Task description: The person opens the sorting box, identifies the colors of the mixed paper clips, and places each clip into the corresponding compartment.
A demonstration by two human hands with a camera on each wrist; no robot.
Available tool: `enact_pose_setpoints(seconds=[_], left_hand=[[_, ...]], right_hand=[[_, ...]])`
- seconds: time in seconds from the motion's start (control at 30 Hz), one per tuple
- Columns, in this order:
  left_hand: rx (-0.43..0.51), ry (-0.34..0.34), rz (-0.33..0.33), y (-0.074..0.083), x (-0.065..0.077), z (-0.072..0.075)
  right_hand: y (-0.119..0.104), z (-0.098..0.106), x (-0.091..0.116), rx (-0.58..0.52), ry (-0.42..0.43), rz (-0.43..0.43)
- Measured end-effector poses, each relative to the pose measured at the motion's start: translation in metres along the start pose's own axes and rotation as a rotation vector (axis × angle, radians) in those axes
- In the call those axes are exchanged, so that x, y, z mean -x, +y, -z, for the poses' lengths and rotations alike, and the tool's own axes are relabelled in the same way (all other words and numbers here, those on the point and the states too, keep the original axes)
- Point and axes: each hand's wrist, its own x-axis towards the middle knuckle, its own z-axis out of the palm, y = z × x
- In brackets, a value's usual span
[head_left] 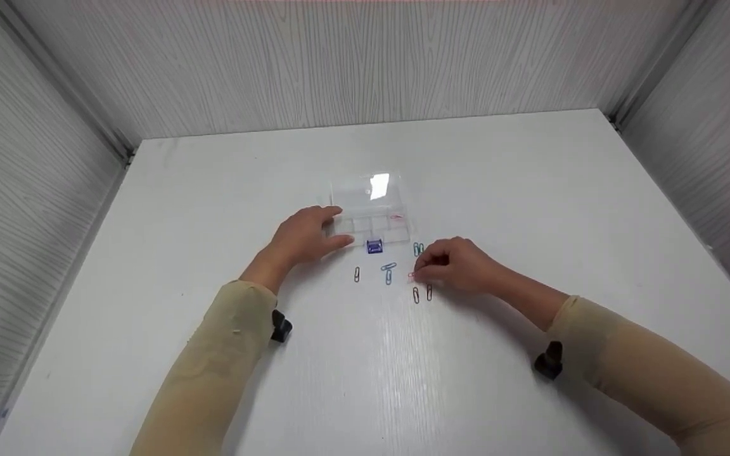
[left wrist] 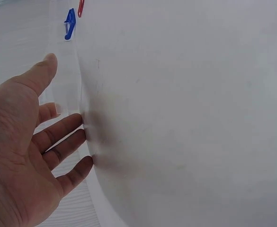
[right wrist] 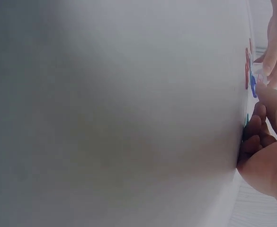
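A clear plastic box (head_left: 358,238) with small compartments stands mid-table, its transparent lid (head_left: 349,193) raised at the back and a blue latch (head_left: 374,246) in front. One red paper clip (head_left: 397,217) lies in a back right compartment. My left hand (head_left: 305,235) rests at the box's left side, thumb and fingers spread. In the left wrist view, its fingertips (left wrist: 77,137) touch the tabletop. At the box's front right, my right hand (head_left: 457,266) pinches a pink paper clip (head_left: 411,276) close to the table, mostly hidden by the fingers.
Two blue paper clips (head_left: 388,277) and a dark red paper clip (head_left: 357,274) lie before the box. Teal paper clips (head_left: 416,249) lie behind the right fingertips, two brownish paper clips (head_left: 416,295) in front. Grained panels (head_left: 365,63) border the white table (head_left: 339,367).
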Motion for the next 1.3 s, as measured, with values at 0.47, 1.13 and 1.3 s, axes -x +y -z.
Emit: enact_pose_setpoints(seconds=[0.47,1.13,1.3], left_hand=[[-0.023,-0.001,-0.011,0.004,0.000,0.000],[-0.002,0.011,-0.019,0.007,0.002,-0.001],[-0.005,0.024,-0.021,0.007,0.003,0.000]], right_hand=[[-0.019,0.029,-0.006,0.009,0.128,0.048],[-0.032,0.039,-0.062,0.026,0.291,-0.024],[-0.031,0.036,-0.071,0.012,0.299,-0.051]])
